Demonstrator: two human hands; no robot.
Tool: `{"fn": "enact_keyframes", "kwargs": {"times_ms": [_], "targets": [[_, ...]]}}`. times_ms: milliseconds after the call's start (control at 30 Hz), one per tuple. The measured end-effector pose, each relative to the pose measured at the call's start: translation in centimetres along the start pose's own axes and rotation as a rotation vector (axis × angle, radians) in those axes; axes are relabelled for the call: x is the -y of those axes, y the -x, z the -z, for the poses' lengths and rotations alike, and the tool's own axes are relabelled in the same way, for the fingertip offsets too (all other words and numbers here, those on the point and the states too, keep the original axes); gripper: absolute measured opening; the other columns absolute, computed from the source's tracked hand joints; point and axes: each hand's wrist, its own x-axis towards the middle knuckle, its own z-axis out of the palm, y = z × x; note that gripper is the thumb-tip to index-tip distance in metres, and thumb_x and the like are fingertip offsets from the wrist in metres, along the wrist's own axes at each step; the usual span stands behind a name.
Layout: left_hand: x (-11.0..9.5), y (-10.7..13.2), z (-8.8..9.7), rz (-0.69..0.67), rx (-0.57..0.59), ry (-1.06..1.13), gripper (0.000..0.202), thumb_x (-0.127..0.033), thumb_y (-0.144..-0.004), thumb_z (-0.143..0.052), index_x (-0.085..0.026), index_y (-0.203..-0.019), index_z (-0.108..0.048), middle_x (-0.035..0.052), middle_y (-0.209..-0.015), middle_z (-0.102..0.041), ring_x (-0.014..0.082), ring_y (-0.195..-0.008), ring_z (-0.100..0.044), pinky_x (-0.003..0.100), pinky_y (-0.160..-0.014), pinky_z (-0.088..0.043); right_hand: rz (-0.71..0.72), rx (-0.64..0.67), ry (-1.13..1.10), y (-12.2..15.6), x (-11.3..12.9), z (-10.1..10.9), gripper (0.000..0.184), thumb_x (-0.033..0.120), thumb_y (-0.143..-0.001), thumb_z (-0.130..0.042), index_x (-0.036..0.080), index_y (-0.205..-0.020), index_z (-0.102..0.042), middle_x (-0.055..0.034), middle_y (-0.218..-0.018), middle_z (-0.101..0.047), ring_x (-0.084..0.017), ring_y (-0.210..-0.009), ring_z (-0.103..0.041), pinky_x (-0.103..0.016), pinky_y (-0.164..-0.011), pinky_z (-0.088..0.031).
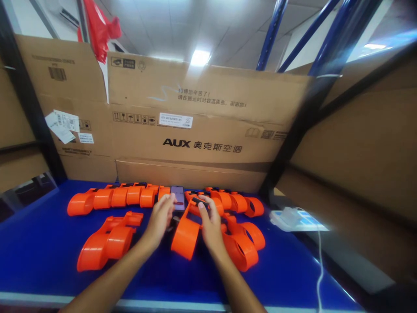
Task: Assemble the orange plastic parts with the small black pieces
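Observation:
My right hand (210,219) grips the top of an orange tape dispenser (186,237), near a black strip on its handle. The dispenser's wide round ring hangs tilted toward me, over the blue table. To the left of it, my left hand (162,216) is closed, its fingertips bunched together beside a phone (178,198) with a lit screen. What those fingers hold, if anything, I cannot make out. Small dark and metallic bits show just below them, too blurred to name.
A row of similar orange dispensers (119,197) lines the back of the blue table (42,243). Two more dispensers (93,252) lie front left, and several (243,248) at right. A cardboard panel (208,126) stands behind. A white power strip (298,220) with a cable sits far right.

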Motion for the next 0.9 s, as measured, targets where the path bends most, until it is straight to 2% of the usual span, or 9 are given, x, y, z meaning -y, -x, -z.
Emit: {"fn": "enact_keyframes", "kwargs": {"times_ms": [33, 100, 233, 367, 467, 600, 700, 800, 900], "targets": [[0.6, -0.9, 0.3, 0.070, -0.054, 0.094, 0.040, -0.059, -0.082, -0.063, -0.019, -0.084, -0.058, -0.0077, -0.059, -0.040, 0.0050, -0.041, -0.025, 0.019, -0.039, -0.017, -0.007, 0.006, -0.004, 0.1, 0.0, 0.0, 0.033, 0.045, -0.093, -0.057, 0.022, -0.115, -0.061, -0.0082, -0.119, -0.066, -0.025, -0.117, -0.059, -0.042, -0.106, -0.044], [1.6, -2.4, 1.1, 0.120, -0.172, 0.238, 0.038, -0.053, -0.075, -0.071, -0.020, -0.079, -0.053, -0.0102, -0.057, -0.035, 0.0036, -0.039, -0.021, 0.018, -0.037, -0.013, -0.014, 0.030, -0.015, 0.2, 0.0, 0.0, 0.033, 0.044, -0.093, -0.057, 0.022, -0.117, -0.060, -0.0081, -0.119, -0.067, -0.025, -0.116, -0.060, -0.042, -0.105, -0.044], [2.6, -3.6, 3.5, 0.050, -0.389, 0.385, 0.037, -0.040, -0.068, -0.075, -0.021, -0.070, -0.043, -0.0125, -0.054, -0.031, 0.0027, -0.037, -0.020, 0.017, -0.035, -0.017, -0.013, 0.075, -0.028, 0.5, -0.1, 0.0, 0.032, 0.043, -0.093, -0.059, 0.022, -0.117, -0.060, -0.0071, -0.115, -0.068, -0.025, -0.111, -0.062, -0.041, -0.102, -0.046], [2.4, -4.1, 5.8, 0.023, -0.451, 0.418, 0.034, -0.036, -0.067, -0.072, -0.021, -0.068, -0.041, -0.0127, -0.053, -0.031, 0.0029, -0.035, -0.020, 0.018, -0.033, -0.019, 0.007, 0.100, -0.030, 0.6, -0.1, 0.1, 0.029, 0.043, -0.093, -0.058, 0.023, -0.115, -0.061, -0.0061, -0.111, -0.068, -0.024, -0.108, -0.062, -0.039, -0.099, -0.048], [2.1, -4.4, 6.5, -0.003, -0.471, 0.424, 0.032, -0.034, -0.067, -0.071, -0.021, -0.068, -0.042, -0.0127, -0.053, -0.032, 0.0031, -0.035, -0.021, 0.018, -0.033, -0.019, 0.011, 0.104, -0.018, 0.7, -0.2, 0.1, 0.030, 0.043, -0.093, -0.059, 0.022, -0.115, -0.061, -0.0063, -0.112, -0.067, -0.025, -0.109, -0.062, -0.040, -0.100, -0.047], [2.8, -4.2, 5.4, 0.043, -0.326, 0.392, 0.033, -0.038, -0.070, -0.074, -0.020, -0.068, -0.046, -0.0121, -0.051, -0.035, 0.0029, -0.034, -0.023, 0.018, -0.034, -0.019, 0.003, 0.136, -0.020, 0.5, -0.4, -0.3, 0.032, 0.043, -0.094, -0.058, 0.023, -0.118, -0.060, -0.0066, -0.115, -0.066, -0.025, -0.110, -0.061, -0.040, -0.101, -0.046], [3.7, -3.6, 3.5, 0.093, -0.136, 0.319, 0.031, -0.043, -0.071, -0.077, -0.019, -0.079, -0.061, -0.0075, -0.057, -0.053, 0.0056, -0.040, -0.042, 0.019, -0.039, -0.030, 0.014, 0.189, 0.005, -0.4, -0.4, -1.1, 0.034, 0.045, -0.094, -0.057, 0.024, -0.121, -0.059, -0.0062, -0.120, -0.065, -0.024, -0.114, -0.060, -0.040, -0.104, -0.045], [4.2, -3.2, 1.8, 0.057, -0.019, 0.327, 0.038, -0.045, -0.071, -0.079, -0.017, -0.095, -0.071, 0.0033, -0.085, -0.073, 0.0173, -0.077, -0.067, 0.026, -0.069, -0.051, 0.033, 0.273, 0.042, -1.9, -0.4, -2.1, 0.039, 0.045, -0.094, -0.058, 0.026, -0.127, -0.055, -0.0051, -0.123, -0.064, -0.023, -0.114, -0.060, -0.039, -0.103, -0.045], [4.0, -3.0, 1.1, 0.006, 0.041, 0.351, 0.043, -0.046, -0.071, -0.080, -0.016, -0.102, -0.074, 0.0087, -0.110, -0.073, 0.0248, -0.105, -0.065, 0.032, -0.093, -0.048, 0.070, 0.281, 0.059, -3.2, -0.6, -2.8, 0.037, 0.046, -0.094, -0.057, 0.026, -0.126, -0.055, -0.0049, -0.121, -0.064, -0.022, -0.113, -0.060, -0.038, -0.102, -0.045]]}}
